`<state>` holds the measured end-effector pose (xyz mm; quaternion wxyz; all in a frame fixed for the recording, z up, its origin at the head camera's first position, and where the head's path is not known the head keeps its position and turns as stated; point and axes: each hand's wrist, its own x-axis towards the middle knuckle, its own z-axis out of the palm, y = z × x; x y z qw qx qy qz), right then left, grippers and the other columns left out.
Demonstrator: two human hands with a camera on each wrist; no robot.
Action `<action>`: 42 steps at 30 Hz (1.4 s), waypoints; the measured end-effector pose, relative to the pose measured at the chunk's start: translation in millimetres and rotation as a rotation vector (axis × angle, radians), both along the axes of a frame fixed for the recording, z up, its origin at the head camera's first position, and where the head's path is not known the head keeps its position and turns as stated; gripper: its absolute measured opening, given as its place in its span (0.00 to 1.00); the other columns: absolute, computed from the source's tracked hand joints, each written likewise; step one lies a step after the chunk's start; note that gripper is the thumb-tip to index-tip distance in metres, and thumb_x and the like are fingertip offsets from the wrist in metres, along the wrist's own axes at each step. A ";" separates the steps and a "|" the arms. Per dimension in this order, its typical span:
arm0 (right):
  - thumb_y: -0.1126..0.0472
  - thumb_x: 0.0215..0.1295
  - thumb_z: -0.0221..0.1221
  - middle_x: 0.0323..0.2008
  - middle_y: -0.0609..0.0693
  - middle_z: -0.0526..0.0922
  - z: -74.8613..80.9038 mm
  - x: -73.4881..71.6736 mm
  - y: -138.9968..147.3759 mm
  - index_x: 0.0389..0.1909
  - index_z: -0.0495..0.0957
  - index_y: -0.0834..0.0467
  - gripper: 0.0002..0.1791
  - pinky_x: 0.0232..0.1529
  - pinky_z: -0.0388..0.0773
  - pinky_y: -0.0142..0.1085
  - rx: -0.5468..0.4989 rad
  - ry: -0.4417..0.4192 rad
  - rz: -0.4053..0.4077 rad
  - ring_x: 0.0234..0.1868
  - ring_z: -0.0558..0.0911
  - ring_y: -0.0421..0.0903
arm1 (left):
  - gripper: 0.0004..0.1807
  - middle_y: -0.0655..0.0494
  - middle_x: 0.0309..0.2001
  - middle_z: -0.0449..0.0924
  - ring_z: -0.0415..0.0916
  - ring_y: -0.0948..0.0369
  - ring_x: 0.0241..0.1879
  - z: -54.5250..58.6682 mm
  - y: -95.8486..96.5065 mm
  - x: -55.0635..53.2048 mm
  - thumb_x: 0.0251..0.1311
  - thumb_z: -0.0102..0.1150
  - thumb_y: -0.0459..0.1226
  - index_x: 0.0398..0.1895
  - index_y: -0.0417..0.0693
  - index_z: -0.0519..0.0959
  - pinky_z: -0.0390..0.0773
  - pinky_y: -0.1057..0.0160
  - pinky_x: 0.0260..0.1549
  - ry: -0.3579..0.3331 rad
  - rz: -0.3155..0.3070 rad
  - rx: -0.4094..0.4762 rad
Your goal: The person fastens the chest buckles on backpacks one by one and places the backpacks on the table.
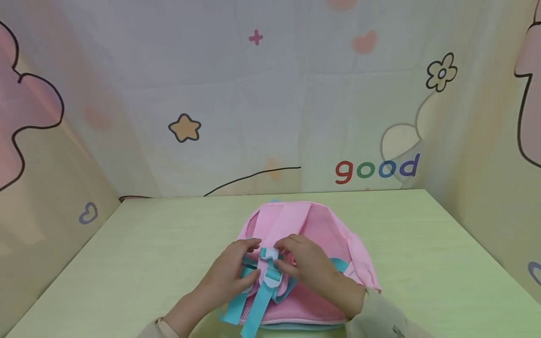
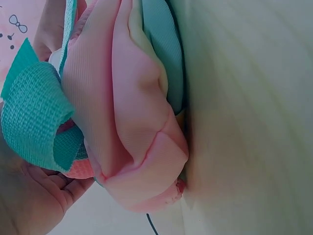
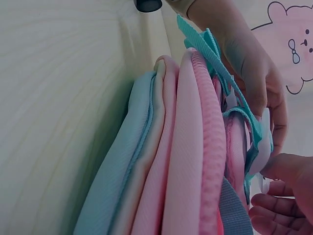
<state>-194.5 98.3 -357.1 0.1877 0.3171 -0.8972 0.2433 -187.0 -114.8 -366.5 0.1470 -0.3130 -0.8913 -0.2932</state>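
A pink backpack lies on the table with its mesh back and straps facing up. Over its straps, my right hand pinches the edge of a white buckle threaded with teal webbing. My left hand is on the other side of that buckle, fingers loosely bent and thumb tip beside the webbing. Just below sits a second white buckle, from which a teal strap end hangs toward me. In the left wrist view, a loop of teal webbing partly covers my left fingers.
The pale green table extends around the backpack. Behind it stands a printed curtain, with similar cloth along both sides. A light blue panel forms the bag's underside against the table.
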 end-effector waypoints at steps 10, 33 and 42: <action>0.63 0.54 0.67 0.34 0.49 0.82 -0.3 -2.6 -1.5 0.41 0.80 0.60 0.13 0.34 0.77 0.26 -0.096 -0.030 0.033 0.33 0.79 0.42 | 0.31 0.49 0.50 0.78 0.76 0.55 0.50 0.5 -0.5 0.0 0.53 0.67 0.34 0.61 0.40 0.68 0.80 0.58 0.49 0.009 -0.004 0.004; 0.62 0.61 0.64 0.40 0.58 0.86 8.1 6.0 40.7 0.49 0.78 0.63 0.16 0.36 0.80 0.28 -0.544 -0.400 0.090 0.35 0.84 0.38 | 0.24 0.56 0.47 0.81 0.76 0.59 0.49 0.8 13.8 -2.7 0.49 0.70 0.37 0.52 0.46 0.76 0.77 0.58 0.51 0.044 -0.002 -0.103; 0.64 0.63 0.61 0.40 0.56 0.84 10.9 5.1 49.3 0.48 0.79 0.62 0.13 0.41 0.78 0.27 -0.523 -0.406 0.151 0.37 0.81 0.37 | 0.15 0.61 0.38 0.79 0.74 0.62 0.42 1.9 21.8 -5.1 0.48 0.71 0.40 0.40 0.49 0.83 0.74 0.58 0.51 0.171 0.007 -0.257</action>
